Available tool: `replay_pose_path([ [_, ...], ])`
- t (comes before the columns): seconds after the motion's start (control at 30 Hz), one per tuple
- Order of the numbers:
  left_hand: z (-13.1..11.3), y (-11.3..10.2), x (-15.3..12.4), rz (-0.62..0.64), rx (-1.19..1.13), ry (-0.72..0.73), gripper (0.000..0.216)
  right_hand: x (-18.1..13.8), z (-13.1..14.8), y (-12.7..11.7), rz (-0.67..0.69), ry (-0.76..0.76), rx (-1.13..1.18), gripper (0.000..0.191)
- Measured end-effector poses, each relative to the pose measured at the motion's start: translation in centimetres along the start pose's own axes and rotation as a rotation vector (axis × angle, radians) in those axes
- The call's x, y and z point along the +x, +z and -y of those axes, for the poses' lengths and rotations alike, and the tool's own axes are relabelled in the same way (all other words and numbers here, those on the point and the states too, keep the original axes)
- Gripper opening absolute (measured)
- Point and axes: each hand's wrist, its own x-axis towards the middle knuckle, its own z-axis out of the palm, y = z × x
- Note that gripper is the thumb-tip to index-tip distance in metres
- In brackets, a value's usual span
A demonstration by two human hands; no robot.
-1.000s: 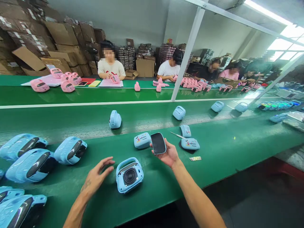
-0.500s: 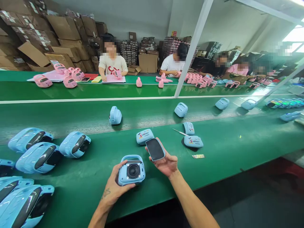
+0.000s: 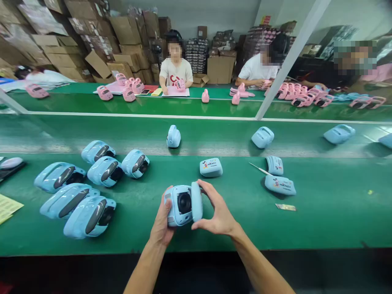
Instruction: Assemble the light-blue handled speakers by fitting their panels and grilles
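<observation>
My left hand (image 3: 163,223) grips the side of a light-blue portable speaker (image 3: 173,210), thumb on the near edge. Its black round driver (image 3: 184,203) faces up and to the right. My right hand (image 3: 219,210) pinches a light-blue front cover (image 3: 197,202) between thumb and fingers. The cover stands on edge at the speaker's right side, its pale face turned to the right. Whether it touches the speaker rim I cannot tell. Beyond my hands lies a cover printed with a Mickey design (image 3: 211,168).
Several blue speakers (image 3: 90,218) stand at left. To the right are two printed covers (image 3: 280,185), a thin pointed tool (image 3: 259,168) and a small strip (image 3: 286,207). More blue units sit along the belt (image 3: 214,139). Across it, people handle pink speakers (image 3: 128,94).
The speaker has been lifted and turned, its driver now facing right. My right hand has brought the cover against or close to the speaker's right side. The view has swung left.
</observation>
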Motion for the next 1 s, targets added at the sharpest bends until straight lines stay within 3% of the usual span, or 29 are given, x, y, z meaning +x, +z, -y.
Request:
replay_pose_path([
  [0.13, -0.4, 0.4, -1.1, 0.027, 0.041, 0.028, 0.087, 0.9, 0.7, 1.1, 0.149, -0.149, -0.324, 0.110],
  [0.33, -0.6, 0.5, -1.4, 0.019, 0.059, 0.020, 0.098, 1.3, 0.2, 1.2, 0.234, -0.293, -0.441, 0.111],
  [1.0, -1.6, 0.4, -1.5, 0.052, 0.172, 0.036, 0.098, 1.8, 0.9, 0.6, 0.297, -0.305, -0.499, 0.112],
])
